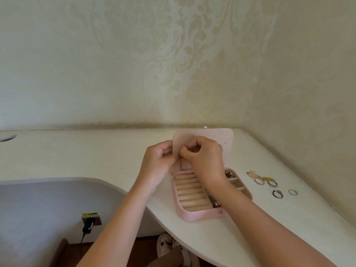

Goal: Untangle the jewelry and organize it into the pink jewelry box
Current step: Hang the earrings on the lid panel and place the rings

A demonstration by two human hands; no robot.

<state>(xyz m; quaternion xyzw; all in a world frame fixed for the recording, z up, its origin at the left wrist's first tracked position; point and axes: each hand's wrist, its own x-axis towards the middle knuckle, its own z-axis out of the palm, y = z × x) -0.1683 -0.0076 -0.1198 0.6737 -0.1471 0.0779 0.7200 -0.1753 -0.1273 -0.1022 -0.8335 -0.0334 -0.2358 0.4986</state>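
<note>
On the desk (pixel 77 151) before me lies the open jewelry box (pixel 200 216), ring rolls (pixel 192 191) in its left half, its panel (pixel 223 138) upright behind, my left hand (pixel 159 160) and right hand (pixel 206 158) pinching that panel's left edge, loose rings (pixel 272 183) right of the box.

free: desk (pixel 77 151) left of pink jewelry box (pixel 200 216) | blocked: raised earring panel (pixel 221 137) at box rear, loose rings (pixel 259 181) just right, walls (pixel 289 83) close behind and right
</note>
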